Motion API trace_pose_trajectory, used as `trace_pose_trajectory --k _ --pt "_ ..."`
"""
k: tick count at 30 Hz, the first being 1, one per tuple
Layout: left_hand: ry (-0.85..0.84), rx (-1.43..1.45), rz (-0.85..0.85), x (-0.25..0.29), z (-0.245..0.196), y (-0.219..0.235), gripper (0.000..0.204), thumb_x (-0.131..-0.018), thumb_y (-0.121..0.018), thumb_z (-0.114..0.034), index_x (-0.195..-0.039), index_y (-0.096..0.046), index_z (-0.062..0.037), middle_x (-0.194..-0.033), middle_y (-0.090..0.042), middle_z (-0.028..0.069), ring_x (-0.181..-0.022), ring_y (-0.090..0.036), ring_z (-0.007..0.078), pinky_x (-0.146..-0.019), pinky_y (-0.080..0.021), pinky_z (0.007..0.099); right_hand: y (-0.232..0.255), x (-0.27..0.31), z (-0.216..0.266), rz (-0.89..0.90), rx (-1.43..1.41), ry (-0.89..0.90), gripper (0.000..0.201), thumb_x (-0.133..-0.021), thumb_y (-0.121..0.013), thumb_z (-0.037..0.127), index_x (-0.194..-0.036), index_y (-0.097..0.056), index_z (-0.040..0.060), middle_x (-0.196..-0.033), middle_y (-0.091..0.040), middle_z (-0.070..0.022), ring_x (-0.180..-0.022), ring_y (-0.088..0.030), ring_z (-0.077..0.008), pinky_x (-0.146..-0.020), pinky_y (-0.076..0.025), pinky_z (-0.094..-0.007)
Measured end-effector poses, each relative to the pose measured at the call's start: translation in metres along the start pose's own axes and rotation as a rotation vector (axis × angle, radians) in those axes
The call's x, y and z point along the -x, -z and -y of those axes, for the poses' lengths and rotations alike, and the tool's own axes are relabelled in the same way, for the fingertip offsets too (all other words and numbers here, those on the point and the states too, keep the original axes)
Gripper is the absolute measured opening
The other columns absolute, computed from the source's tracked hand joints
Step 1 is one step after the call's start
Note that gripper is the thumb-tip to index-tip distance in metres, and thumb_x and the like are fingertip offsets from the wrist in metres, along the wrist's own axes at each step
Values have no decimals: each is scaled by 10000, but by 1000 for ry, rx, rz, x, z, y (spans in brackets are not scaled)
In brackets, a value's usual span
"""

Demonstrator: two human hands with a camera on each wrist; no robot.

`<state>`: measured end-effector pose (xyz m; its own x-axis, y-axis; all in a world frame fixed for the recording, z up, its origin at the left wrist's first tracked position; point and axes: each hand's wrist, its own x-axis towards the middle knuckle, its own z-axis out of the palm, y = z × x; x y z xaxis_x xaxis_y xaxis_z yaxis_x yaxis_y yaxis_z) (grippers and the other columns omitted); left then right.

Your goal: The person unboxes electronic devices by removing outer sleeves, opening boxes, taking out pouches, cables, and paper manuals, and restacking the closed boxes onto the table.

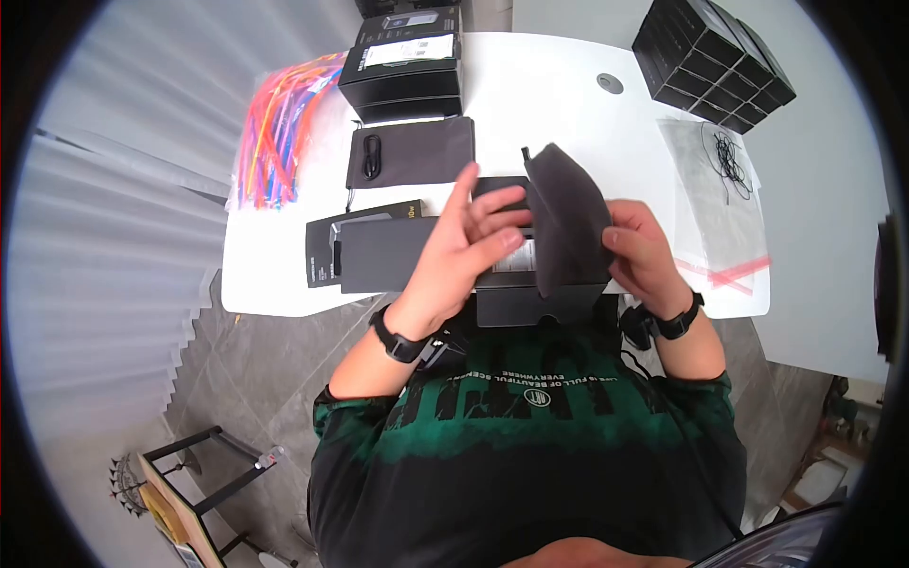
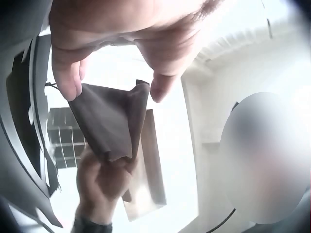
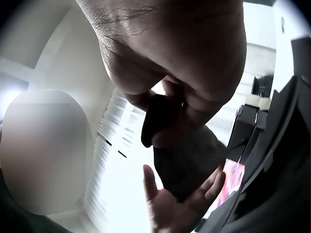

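My right hand [image 1: 639, 241] pinches a dark grey cloth drawstring pouch [image 1: 568, 213] by its right side, thumb toward me. The pouch stands raised over an open black box [image 1: 540, 308], which has a white printed label [image 1: 516, 257] inside. Fingers spread, my left hand [image 1: 473, 232] is just left of the pouch. Its fingertips appear right at the pouch's upper edge in the left wrist view, where the pouch [image 2: 109, 119] hangs folded between thumb and fingers. From the right wrist, the pouch [image 3: 187, 160] is dark, with the left hand [image 3: 182, 206] behind it.
Left of the open box lie a dark flat panel [image 1: 383, 256] and a printed black sleeve [image 1: 322, 256]. Beyond them is another grey pouch [image 1: 426, 151] with a coiled black cable [image 1: 372, 156]. Black boxes [image 1: 402, 85], colourful strips [image 1: 275, 133], stacked boxes [image 1: 710, 66] and clear bags [image 1: 720, 218] surround these.
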<state>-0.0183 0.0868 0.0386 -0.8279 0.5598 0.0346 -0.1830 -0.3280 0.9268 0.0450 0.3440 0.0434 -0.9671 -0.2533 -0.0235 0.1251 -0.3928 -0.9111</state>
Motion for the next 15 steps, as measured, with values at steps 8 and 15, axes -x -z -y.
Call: trace_pose_trajectory --k 8,15 --pt "256 540 34 -4 -3 -18 634 -1011 -568 11 -1572 -275 -16 -1300 -649 133 -1124 -689 182 -968 -575 327 -21 14 -33 -11 -336 162 619 -937 -636 126 -1497 -426 -38 -1414 -599 -170 -1240 -640 -252 -1038 -527 -379" --pt "-1 171 187 -5 -42 -32 885 -940 -594 127 -1651 -127 -119 -1258 -680 146 -1116 -680 168 -992 -525 313 -32 14 -26 64 -494 -32 836 -905 -672 227 -1615 -248 104 -1459 -552 -149 -1338 -569 -254 -1098 -475 -402"
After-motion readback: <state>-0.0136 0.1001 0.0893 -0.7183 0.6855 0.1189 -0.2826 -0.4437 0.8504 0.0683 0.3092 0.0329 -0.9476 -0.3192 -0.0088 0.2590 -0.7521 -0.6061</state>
